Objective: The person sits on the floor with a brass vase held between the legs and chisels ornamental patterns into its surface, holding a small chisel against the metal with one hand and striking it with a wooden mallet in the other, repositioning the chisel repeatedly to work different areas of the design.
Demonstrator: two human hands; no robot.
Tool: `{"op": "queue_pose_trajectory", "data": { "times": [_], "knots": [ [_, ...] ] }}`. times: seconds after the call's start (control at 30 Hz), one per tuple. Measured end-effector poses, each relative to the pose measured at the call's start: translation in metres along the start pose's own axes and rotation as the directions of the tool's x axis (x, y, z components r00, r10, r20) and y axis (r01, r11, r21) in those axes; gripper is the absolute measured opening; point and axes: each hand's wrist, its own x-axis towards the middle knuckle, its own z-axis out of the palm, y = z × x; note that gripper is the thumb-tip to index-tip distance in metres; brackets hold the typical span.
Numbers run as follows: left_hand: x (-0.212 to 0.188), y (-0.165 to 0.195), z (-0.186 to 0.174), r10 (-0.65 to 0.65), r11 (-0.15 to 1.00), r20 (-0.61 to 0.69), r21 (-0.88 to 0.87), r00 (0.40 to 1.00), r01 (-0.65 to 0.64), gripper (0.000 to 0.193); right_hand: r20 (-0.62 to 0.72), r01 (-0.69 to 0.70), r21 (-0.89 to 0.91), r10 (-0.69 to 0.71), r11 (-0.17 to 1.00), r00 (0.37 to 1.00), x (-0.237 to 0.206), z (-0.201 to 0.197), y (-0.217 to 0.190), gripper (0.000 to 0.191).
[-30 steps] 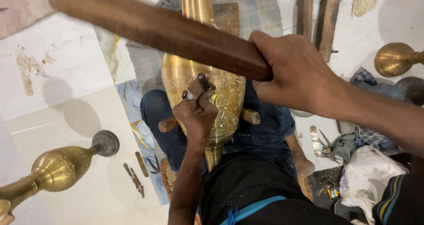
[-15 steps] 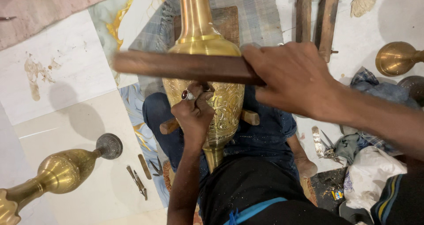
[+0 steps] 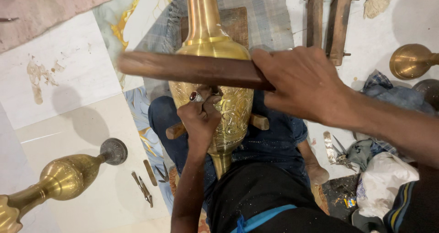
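1. The right hand is closed around a wooden stick, held level across the brass vase.
2. The left hand, wearing a ring, pinches a small tool against the vase's engraved belly.
3. The vase lies across the person's lap, neck pointing away.
4. A second vase lies on the floor, left.

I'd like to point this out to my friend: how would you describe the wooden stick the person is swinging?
Find the big brass vase lying across the seated person's lap. Crossing its shoulder is a dark brown wooden bar, gripped at one end by the right hand. Unlike the pale peg under the vase, it is long, smooth and dark.
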Motion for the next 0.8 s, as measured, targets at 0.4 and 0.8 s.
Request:
{"op": "queue_pose_trajectory", "data": {
  "times": [0.4,0.8],
  "knots": [
    [-0.005,-0.02,-0.004,-0.084,0.996,0.088,0.042,0.993,0.08,0.003,0.125,-0.045,0.047,0.039,0.998,0.991,0.004,-0.003,0.0,0.029],
    [0.002,-0.017,-0.006,-0.092,0.996,0.145,0.005,0.985,0.092,0.011,-0.108,0.038,0.58,0.03,0.813,0.994,-0.001,0.001,0.005,0.025]
  ]
}}
